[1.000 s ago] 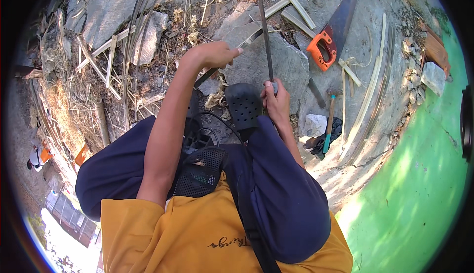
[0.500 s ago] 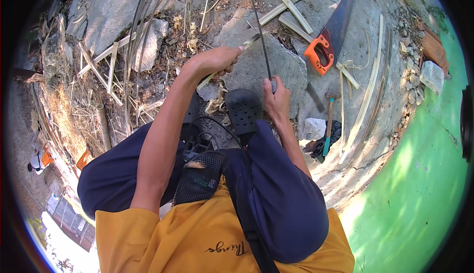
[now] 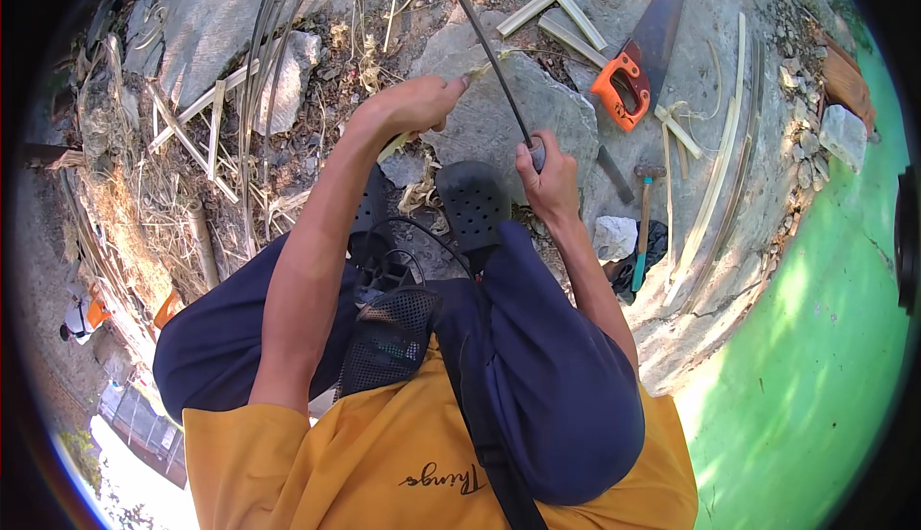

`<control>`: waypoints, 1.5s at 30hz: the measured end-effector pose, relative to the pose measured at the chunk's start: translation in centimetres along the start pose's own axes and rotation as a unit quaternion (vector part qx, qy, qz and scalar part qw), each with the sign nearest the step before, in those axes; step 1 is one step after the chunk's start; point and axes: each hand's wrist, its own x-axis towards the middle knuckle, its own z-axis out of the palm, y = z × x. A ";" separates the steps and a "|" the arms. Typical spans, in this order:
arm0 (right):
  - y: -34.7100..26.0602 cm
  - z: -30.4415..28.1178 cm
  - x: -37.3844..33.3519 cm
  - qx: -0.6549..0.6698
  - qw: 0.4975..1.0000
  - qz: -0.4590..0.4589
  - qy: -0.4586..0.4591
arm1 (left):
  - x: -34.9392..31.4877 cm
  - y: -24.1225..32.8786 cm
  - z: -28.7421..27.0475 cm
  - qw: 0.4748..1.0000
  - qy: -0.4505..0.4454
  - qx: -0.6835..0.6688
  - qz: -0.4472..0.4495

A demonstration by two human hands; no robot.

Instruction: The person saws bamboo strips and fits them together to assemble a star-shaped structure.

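Observation:
My left hand (image 3: 420, 106) is closed around a narrow pale strip (image 3: 395, 147) that looks like split bamboo; one end sticks out past my thumb, the other below my fist. In my right hand (image 3: 551, 177) is the short handle of a long, thin, dark blade (image 3: 487, 46), seen nearly edge-on and pointing away up and to the left. The blade passes close by the strip's far end; whether they touch I cannot tell. Under both hands lies a flat stone slab (image 3: 542, 98), just beyond my dark perforated clog (image 3: 473, 206).
Right of the slab lie an orange-handled saw (image 3: 624, 92), a hammer (image 3: 644, 228) with a teal grip, a flat dark bar (image 3: 614, 174) and long pale strips (image 3: 711, 199). More strips and a rough stone (image 3: 291, 83) lie at left. Green ground (image 3: 796, 338) borders the right.
The blade has tilted further left, and my right hand has turned and shifted slightly right. My left hand has moved a little left, still gripping the strip.

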 end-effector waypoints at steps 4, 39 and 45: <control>1.5 0.1 0.5 -0.036 0.998 0.043 -0.005 | 0.9 -0.5 1.0 0.999 0.027 -0.001 0.022; 1.1 -0.3 0.3 -0.055 0.998 0.042 -0.004 | 0.2 -0.9 0.3 0.997 0.000 -0.074 -0.013; -0.5 -1.0 0.2 -0.003 1.000 0.026 0.000 | 0.2 -1.9 -0.2 0.996 -0.013 -0.078 -0.036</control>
